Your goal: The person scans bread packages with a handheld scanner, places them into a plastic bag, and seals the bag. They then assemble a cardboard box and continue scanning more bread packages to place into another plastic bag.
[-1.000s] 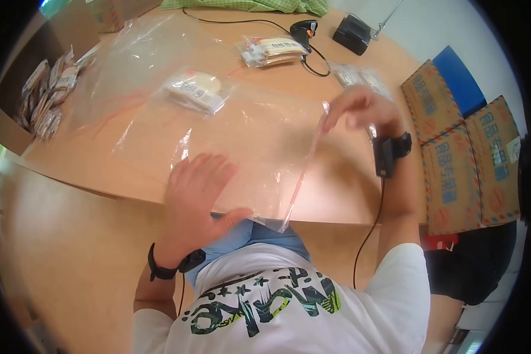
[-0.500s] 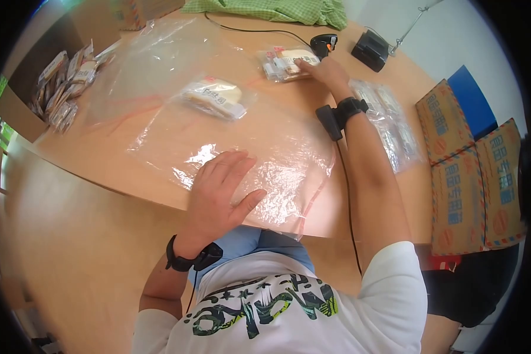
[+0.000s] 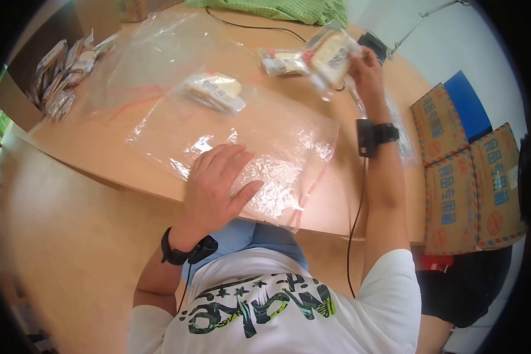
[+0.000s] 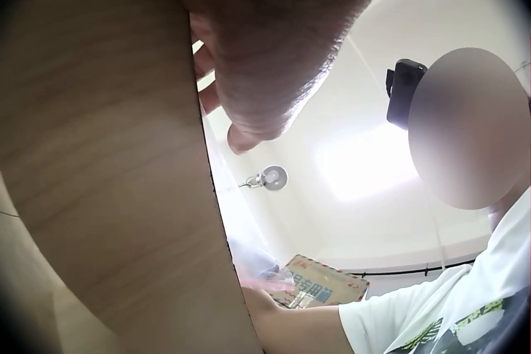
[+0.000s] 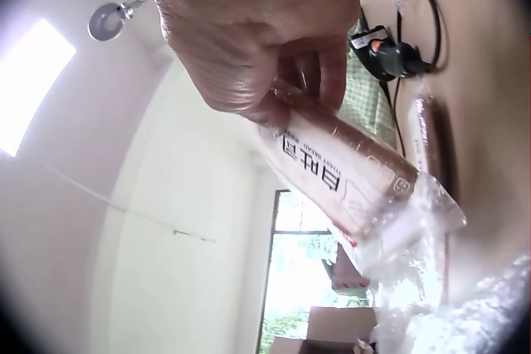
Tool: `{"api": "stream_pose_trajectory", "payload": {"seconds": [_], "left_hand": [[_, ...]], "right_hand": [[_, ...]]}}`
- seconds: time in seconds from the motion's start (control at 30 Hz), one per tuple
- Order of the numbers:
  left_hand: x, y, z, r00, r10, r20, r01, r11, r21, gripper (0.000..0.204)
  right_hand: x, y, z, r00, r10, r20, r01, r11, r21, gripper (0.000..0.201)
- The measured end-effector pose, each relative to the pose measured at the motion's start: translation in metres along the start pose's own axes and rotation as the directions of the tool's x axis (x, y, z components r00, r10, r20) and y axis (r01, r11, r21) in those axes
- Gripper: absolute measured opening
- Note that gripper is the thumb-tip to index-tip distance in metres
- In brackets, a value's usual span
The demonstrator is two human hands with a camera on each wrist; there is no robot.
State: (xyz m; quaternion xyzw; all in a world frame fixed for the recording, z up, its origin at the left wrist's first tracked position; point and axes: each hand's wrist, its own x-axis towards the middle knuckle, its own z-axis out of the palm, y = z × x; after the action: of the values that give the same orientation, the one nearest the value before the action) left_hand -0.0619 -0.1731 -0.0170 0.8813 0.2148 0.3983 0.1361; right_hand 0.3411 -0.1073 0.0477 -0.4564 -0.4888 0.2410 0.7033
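My right hand pinches a clear-wrapped pack of toast bread by its edge, held up over the far right of the table. The right wrist view shows the printed label on that toast pack. A large clear plastic bag with a red strip along its mouth lies flat at the near edge. On it rests my left hand, fingers stretched out and thumb apart. One wrapped bread pack lies at the bag's far side, and another pack sits farther back.
A cardboard box with several wrapped packs stands at the left, beside a second clear bag. Printed cartons are at the right. A barcode scanner and green checked cloth lie behind. Cables run from both wrists.
My right hand left the bag's mouth, reached to the packs at the back, and lifted one bread pack up and to the right. The left hand stays on the bag, which now lies flatter.
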Motion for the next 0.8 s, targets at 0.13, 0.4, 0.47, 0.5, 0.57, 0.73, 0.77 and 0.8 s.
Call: {"api": "stream_pose_trajectory", "payload": {"seconds": [0.13, 0.4, 0.47, 0.5, 0.57, 0.73, 0.77, 0.8], "left_hand": [[0.001, 0.001, 0.001, 1.0, 0.01, -0.023, -0.009, 0.999, 0.033, 0.041], [-0.003, 0.032, -0.001, 0.996, 0.056, -0.064, -0.054, 0.998, 0.034, 0.048], [0.003, 0.054, 0.003, 0.994, 0.104, -0.039, -0.105, 0.994, -0.017, 0.053], [0.005, 0.063, 0.006, 0.995, 0.1, 0.014, -0.1, 0.995, -0.012, 0.058], [0.009, 0.078, 0.011, 0.989, 0.095, 0.116, -0.095, 0.995, 0.001, 0.067], [0.009, 0.08, 0.032, 0.978, 0.035, 0.205, -0.078, 0.976, 0.205, 0.054], [0.006, 0.078, 0.036, 0.981, 0.02, 0.195, -0.064, 0.974, 0.219, 0.048], [0.003, 0.075, 0.04, 0.986, 0.027, 0.166, -0.066, 0.971, 0.23, 0.039]], "right_hand": [[-0.014, -0.047, -0.037, 0.961, 0.139, 0.238, -0.104, 0.983, -0.152, 0.046], [-0.102, -0.057, -0.059, 0.863, 0.501, -0.067, -0.233, 0.277, -0.932, 0.077], [-0.131, -0.06, -0.047, 0.898, 0.44, -0.009, -0.111, 0.207, -0.972, 0.082], [-0.142, -0.058, -0.045, 0.923, 0.379, 0.065, -0.012, 0.196, -0.981, 0.085], [-0.153, -0.055, -0.041, 0.932, 0.314, 0.179, 0.115, 0.212, -0.971, 0.09], [-0.156, -0.052, -0.034, 0.929, 0.357, 0.095, -0.037, 0.346, -0.938, 0.083], [-0.158, -0.054, -0.032, 0.934, 0.348, 0.081, -0.065, 0.389, -0.919, 0.082], [-0.16, -0.055, -0.03, 0.95, 0.303, 0.078, -0.067, 0.438, -0.896, 0.08]]}}
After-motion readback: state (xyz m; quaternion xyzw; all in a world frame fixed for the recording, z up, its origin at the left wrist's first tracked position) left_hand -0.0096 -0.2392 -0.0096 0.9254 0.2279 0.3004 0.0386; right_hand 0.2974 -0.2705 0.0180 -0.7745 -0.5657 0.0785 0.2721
